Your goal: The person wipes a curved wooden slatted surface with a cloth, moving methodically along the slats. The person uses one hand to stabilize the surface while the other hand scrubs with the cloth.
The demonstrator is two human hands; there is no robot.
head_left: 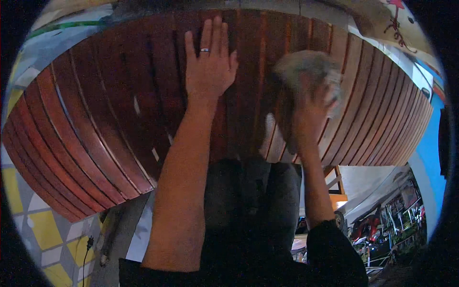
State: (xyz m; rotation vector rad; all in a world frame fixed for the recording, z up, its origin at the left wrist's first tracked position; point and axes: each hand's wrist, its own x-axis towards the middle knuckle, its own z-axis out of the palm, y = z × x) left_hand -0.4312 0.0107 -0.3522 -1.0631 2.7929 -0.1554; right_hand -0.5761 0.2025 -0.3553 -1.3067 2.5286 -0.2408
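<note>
A large reddish-brown wooden slatted surface [110, 110] fills most of the view. My left hand [209, 67] lies flat on it with the fingers spread and a ring on one finger. My right hand [313, 112] grips a crumpled grey cloth [306, 69] and presses it against the slats to the right of the left hand. The cloth is blurred and covers the fingertips. Both forearms come up from the lower edge, and the right arm has a dark sleeve pushed up.
My dark trousers [253, 201] show below the wooden edge. A yellow and white tiled floor [45, 234] lies at lower left. A cluttered area with red objects [382, 225] sits at lower right, and a blue wall [432, 148] on the right.
</note>
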